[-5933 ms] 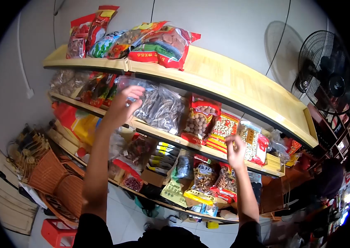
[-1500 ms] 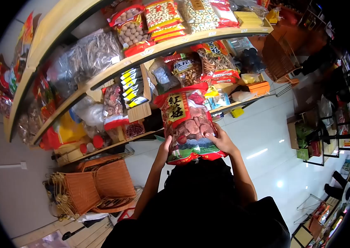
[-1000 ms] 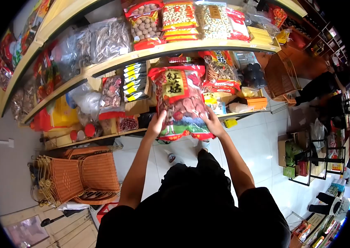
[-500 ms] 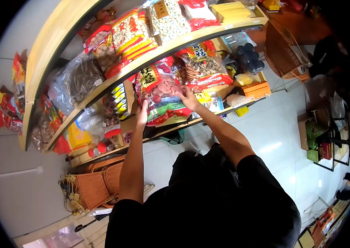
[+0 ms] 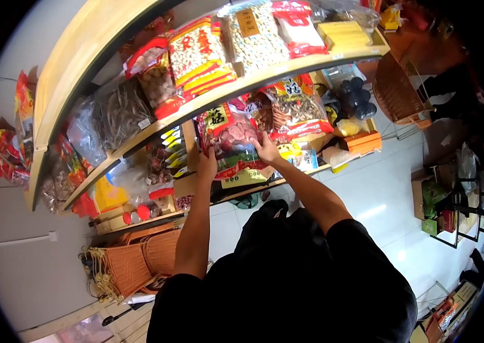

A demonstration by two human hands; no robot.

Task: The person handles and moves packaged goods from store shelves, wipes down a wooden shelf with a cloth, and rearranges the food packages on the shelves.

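A clear plastic bag of reddish dried mushrooms (image 5: 235,136), with a yellow label and red-and-green printing, lies partly inside the middle shelf opening. My left hand (image 5: 208,164) grips its near left edge. On the right side, my right hand (image 5: 266,150) has its fingers on the plastic, with the thumb side towards the bag's middle. The bag's far end is under the upper shelf board. Just right of it sits another bag of brown dried mushrooms (image 5: 296,108). A pale yellow-green packet (image 5: 247,178) shows below the held bag's near edge.
A curved wooden shelf edge (image 5: 219,91) runs above my hands. Bags of white dried goods (image 5: 256,40) stand on the upper tier. An orange box (image 5: 363,143) sits at the shelf's right end. Wicker baskets (image 5: 130,263) are at lower left, and a green item (image 5: 246,201) lies below the shelf.
Both hands have pushed the bag of dried mushrooms deeper under the upper shelf board, so its top is more covered. The view has shifted a little, moving the shelves rightward.
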